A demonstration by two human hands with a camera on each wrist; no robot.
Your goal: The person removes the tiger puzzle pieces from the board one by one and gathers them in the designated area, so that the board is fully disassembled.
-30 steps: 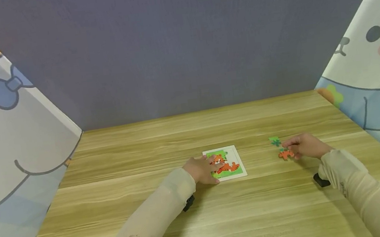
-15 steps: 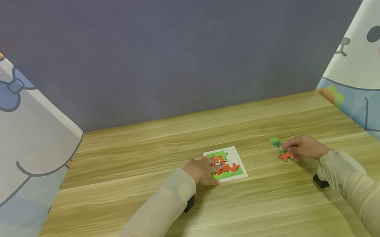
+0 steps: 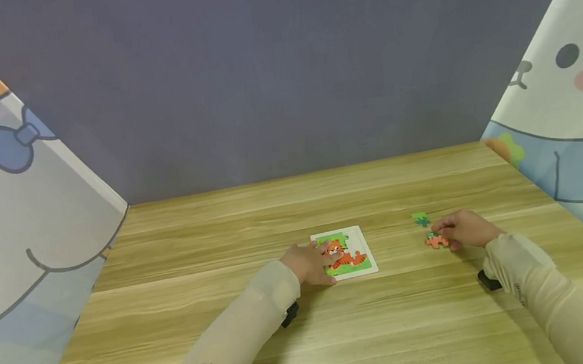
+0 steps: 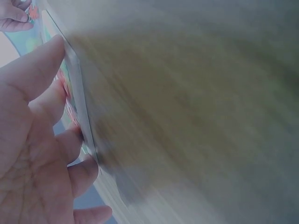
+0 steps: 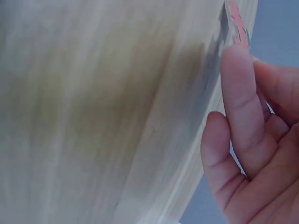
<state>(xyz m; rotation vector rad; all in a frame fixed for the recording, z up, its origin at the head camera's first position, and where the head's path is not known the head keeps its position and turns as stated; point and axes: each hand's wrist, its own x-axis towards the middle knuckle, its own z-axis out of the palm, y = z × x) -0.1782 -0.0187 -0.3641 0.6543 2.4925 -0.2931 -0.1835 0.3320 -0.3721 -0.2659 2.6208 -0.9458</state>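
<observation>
My left hand [image 3: 309, 263] rests with spread fingers on the left part of a white-framed tiger jigsaw puzzle [image 3: 373, 262]. Its upper right part shows bare white backing; the fingers cover some of the picture. In the left wrist view, the fingers [image 4: 46, 65] of that hand lie over the board's edge. To the right, my right hand [image 3: 466, 229] pinches an orange puzzle piece [image 3: 435, 242] by its edge. The right wrist view shows this piece [image 5: 239, 28] at the fingertips, tilted, with a shadow beside it. Just behind it lies a green puzzle piece [image 3: 420, 219].
Everything lies on a wood-grain table [image 3: 209, 229]. A grey wall panel [image 3: 288, 72] stands along its back edge. Cartoon-printed panels flank it on the left [image 3: 53, 219] and right [image 3: 564, 109].
The right hand has shifted slightly left with the orange piece, whose face now looks paler and tilted. My left hand has stayed on the puzzle.
</observation>
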